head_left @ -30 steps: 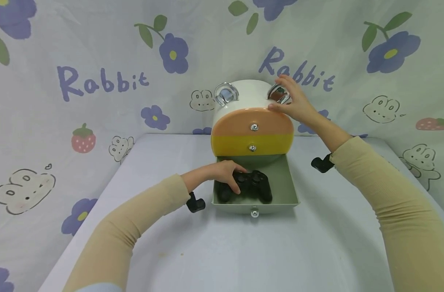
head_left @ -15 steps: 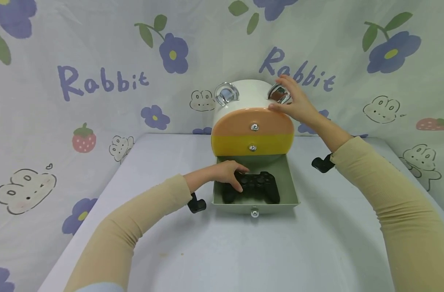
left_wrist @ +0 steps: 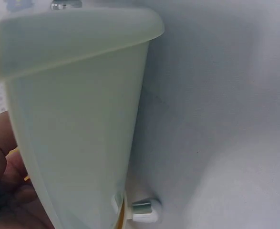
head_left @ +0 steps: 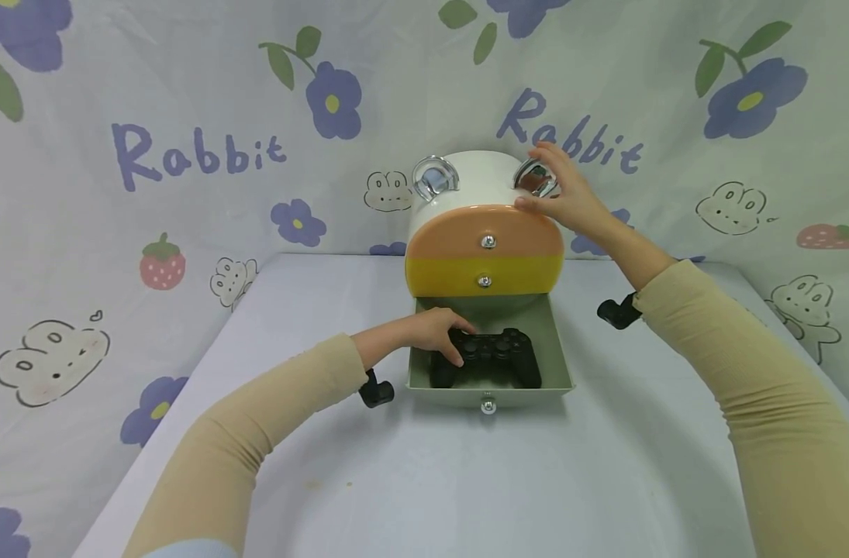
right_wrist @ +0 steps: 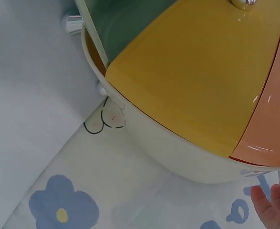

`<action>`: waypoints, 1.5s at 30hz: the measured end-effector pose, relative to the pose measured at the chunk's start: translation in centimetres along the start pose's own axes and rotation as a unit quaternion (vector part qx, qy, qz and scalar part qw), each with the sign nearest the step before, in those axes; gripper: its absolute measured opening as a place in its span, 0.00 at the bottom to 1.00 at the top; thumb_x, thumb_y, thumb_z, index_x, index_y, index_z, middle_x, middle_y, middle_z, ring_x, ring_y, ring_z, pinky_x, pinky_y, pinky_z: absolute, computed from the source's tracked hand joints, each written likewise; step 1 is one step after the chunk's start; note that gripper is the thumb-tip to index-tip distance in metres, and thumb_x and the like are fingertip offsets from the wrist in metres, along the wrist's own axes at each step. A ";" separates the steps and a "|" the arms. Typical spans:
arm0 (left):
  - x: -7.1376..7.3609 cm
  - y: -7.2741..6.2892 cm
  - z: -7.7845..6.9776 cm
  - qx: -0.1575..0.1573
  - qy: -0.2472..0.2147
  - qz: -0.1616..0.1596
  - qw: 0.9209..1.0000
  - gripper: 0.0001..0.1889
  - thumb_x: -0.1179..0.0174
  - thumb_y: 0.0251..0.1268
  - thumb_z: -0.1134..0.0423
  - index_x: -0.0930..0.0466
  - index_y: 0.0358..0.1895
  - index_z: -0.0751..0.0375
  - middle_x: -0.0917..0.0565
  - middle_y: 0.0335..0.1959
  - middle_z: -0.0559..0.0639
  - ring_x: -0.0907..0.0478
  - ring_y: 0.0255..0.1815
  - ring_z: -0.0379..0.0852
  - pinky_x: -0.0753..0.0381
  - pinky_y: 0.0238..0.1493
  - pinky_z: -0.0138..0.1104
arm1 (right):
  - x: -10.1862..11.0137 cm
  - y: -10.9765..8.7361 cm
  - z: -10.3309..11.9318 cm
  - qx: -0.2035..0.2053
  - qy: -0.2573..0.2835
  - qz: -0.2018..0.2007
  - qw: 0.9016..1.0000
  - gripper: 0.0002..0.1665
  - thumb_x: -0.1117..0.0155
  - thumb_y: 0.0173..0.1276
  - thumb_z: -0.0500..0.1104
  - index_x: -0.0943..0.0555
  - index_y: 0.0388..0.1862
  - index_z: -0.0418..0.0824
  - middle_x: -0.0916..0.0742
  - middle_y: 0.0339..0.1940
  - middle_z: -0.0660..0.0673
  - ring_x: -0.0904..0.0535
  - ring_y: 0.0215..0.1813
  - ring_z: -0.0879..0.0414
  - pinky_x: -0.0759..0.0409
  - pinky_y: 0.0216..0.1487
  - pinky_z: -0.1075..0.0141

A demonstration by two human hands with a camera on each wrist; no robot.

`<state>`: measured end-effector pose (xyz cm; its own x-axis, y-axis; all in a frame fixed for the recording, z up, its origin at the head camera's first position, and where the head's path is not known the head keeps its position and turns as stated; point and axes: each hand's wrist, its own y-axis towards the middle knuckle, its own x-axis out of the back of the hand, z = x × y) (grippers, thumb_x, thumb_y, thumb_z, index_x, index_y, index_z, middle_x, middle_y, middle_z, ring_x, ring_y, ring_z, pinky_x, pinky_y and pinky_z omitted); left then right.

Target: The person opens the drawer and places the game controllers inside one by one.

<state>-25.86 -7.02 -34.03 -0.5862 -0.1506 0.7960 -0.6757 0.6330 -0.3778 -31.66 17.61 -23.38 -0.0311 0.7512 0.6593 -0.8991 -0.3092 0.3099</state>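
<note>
A black game controller [head_left: 509,356] lies inside the pulled-out green bottom drawer [head_left: 490,397] of a small drawer cabinet [head_left: 480,174]. My left hand [head_left: 434,329] holds the controller's left part, thumb in front and fingers behind. In the left wrist view, the drawer's side [left_wrist: 77,129] hides the controller and most of that hand [left_wrist: 4,162]. My right hand [head_left: 567,198] grips the cabinet's top right, around a round chrome fitting [head_left: 536,180], thumb on the white shell. Only some fingertips [right_wrist: 264,202] appear in the right wrist view, beside the chrome.
The orange drawer [head_left: 452,236] and yellow drawer [head_left: 445,277] above sit closed, each with a silver knob. Another chrome fitting [head_left: 434,180] tops the cabinet's left. A white table [head_left: 424,480] bears the cabinet, with a printed curtain [head_left: 208,77] close behind.
The controller has shifted right inside the drawer and straightened a little, with my left hand moving slightly right. My right hand has stayed on the cabinet.
</note>
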 end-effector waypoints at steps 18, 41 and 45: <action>-0.7 -2.8 -0.2 -0.035 -0.121 -0.048 0.991 0.38 0.33 0.53 0.60 0.41 0.68 0.57 0.34 0.66 0.54 0.40 0.67 0.54 0.39 0.65 0.43 | -0.1 0.0 -0.1 -0.007 -0.002 0.000 1.000 0.46 0.37 0.60 0.51 0.48 0.72 0.44 0.53 0.75 0.49 0.62 0.75 0.51 0.56 0.68 0.41; -4.7 -8.0 -3.3 -0.121 -0.226 -0.058 0.965 0.25 0.37 0.56 0.66 0.30 0.59 0.63 0.19 0.43 0.58 0.20 0.35 0.42 0.23 0.35 0.27 | 0.0 0.0 0.0 -0.001 0.000 -0.002 1.000 0.47 0.36 0.59 0.52 0.48 0.72 0.45 0.53 0.75 0.50 0.62 0.75 0.51 0.55 0.68 0.42; -6.2 -8.1 -3.5 -0.097 -0.183 -0.042 0.977 0.24 0.37 0.57 0.64 0.28 0.59 0.60 0.17 0.41 0.53 0.20 0.31 0.41 0.24 0.31 0.27 | 0.0 -0.1 0.1 0.001 0.003 0.000 1.000 0.47 0.36 0.59 0.52 0.48 0.72 0.45 0.53 0.75 0.49 0.62 0.75 0.51 0.56 0.68 0.42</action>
<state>-15.21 -8.54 -34.26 -0.6766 -0.4474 0.5848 -0.6517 0.7336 -0.1928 -31.57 17.60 -23.30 -0.0330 0.7548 0.6551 -0.8979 -0.3103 0.3123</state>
